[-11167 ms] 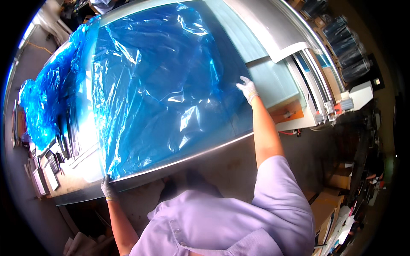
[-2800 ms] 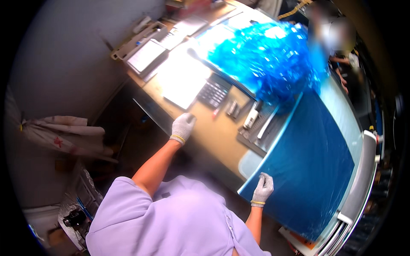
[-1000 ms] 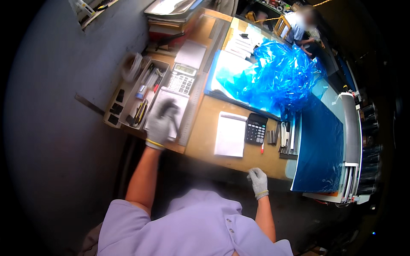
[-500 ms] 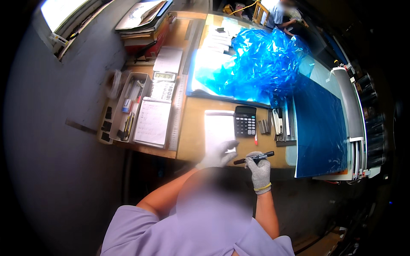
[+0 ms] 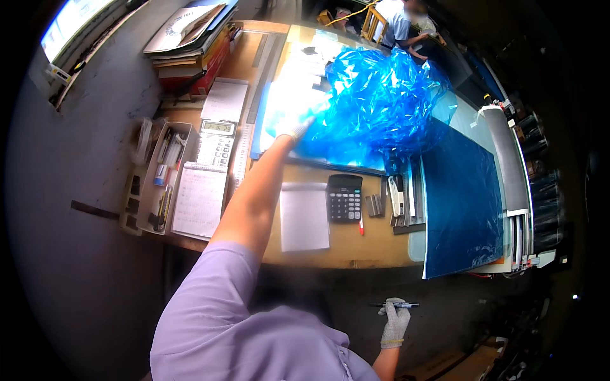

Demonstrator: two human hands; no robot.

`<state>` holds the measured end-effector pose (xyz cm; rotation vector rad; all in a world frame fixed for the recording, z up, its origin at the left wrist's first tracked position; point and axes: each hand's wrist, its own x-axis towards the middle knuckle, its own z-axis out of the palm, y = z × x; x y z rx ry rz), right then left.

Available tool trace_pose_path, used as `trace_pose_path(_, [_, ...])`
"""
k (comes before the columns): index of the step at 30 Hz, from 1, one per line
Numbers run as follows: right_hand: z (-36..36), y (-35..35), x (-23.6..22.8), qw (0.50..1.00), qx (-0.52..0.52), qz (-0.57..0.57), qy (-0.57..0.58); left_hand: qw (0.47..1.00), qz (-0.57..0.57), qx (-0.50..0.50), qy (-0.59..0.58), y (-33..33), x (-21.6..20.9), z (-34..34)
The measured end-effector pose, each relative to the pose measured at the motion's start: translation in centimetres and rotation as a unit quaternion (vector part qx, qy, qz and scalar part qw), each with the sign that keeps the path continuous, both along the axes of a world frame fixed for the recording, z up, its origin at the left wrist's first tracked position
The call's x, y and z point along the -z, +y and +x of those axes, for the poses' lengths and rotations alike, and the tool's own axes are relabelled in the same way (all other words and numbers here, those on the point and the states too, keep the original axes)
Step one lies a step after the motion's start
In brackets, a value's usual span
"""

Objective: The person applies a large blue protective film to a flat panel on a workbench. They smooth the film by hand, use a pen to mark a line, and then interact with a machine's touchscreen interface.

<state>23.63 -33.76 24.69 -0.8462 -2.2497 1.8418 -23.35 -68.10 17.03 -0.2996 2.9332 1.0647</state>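
Note:
My left arm stretches forward over the table. In its pale glove, my left hand (image 5: 297, 129) is at the left edge of the crumpled blue plastic film (image 5: 387, 101), above bright white sheets (image 5: 286, 95). Glare and the film hide its fingers, so its grip is unclear. Low on the right, off the table's front edge, my gloved right hand (image 5: 395, 325) is closed around a black marker (image 5: 406, 305), held sideways. A blank notepad (image 5: 305, 217) lies on the table beside a black calculator (image 5: 345, 198). A small red-capped pen (image 5: 361, 225) is just below the calculator.
A stapler (image 5: 396, 193) and metal strips are right of the calculator. A large dark blue sheet (image 5: 462, 203) overhangs the table's right front. At left are a pen box (image 5: 168, 171), a white calculator (image 5: 215, 146) and a written notepad (image 5: 199, 200). A person (image 5: 397, 25) works far back.
My left hand has left the notepad and reached forward to the blue film. My right hand, still gripping the marker, has moved down and back from the table. The view has shifted slightly.

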Motion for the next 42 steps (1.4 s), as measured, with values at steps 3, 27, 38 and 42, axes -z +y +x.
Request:
trace_pose_path(3, [1.0, 1.0, -0.2, 0.999, 0.024, -0.006, -0.027, 0.983, 0.162, 0.081, 0.042, 4.2, 2.6, -0.2])
trace_pose_path(27, [-8.9, 0.4, -3.0, 0.985, -0.076, -0.103, 0.119, 0.867, 0.236, 0.435, 0.053, 19.4, -6.9, 32.1])
trace_pose_path(38, [-9.2, 10.6, -3.4, 0.936, -0.283, -0.197, 0.077, 0.805, 0.311, 0.493, -0.115, 25.8, -8.1, 32.2])
trace_pose_path(42, [-7.2, 15.9, -1.5, 0.967, -0.187, -0.146, 0.097, 0.808, 0.228, 0.517, -0.168, 32.4, -8.9, 32.7])
